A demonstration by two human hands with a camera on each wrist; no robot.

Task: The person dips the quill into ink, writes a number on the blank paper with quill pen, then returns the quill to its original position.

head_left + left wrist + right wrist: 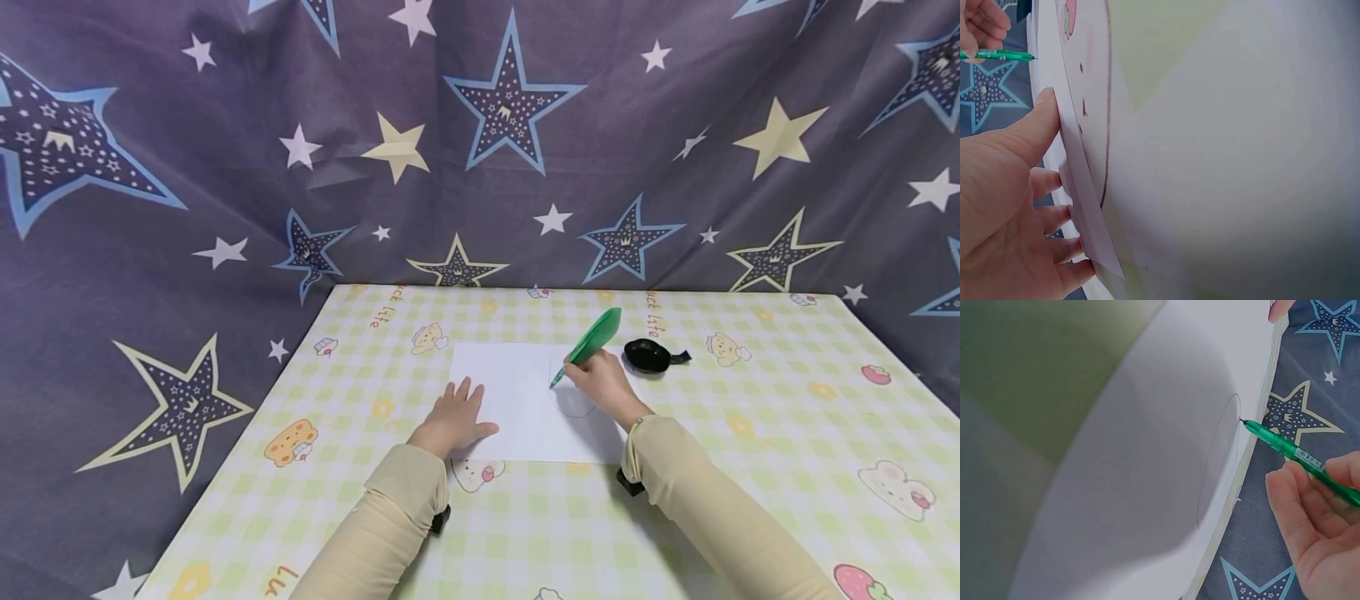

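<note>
A white sheet of paper (517, 400) lies on the checked tablecloth. My left hand (457, 417) lies flat with straight fingers on the sheet's near left corner; the left wrist view shows its fingers (1047, 125) against the paper's edge (1079, 206). My right hand (600, 385) grips a green feather-topped pen (588, 344), whose tip touches the paper. In the right wrist view the pen (1285, 447) meets a thin drawn curve (1219, 456) on the paper (1147, 487), with my right hand's fingers (1310, 512) curled round the barrel.
A small black dish-like object (649, 356) sits just right of the paper. The table (787, 417) has a green-and-yellow checked cloth with cartoon prints. A dark star-patterned curtain (480, 142) hangs close behind and at both sides.
</note>
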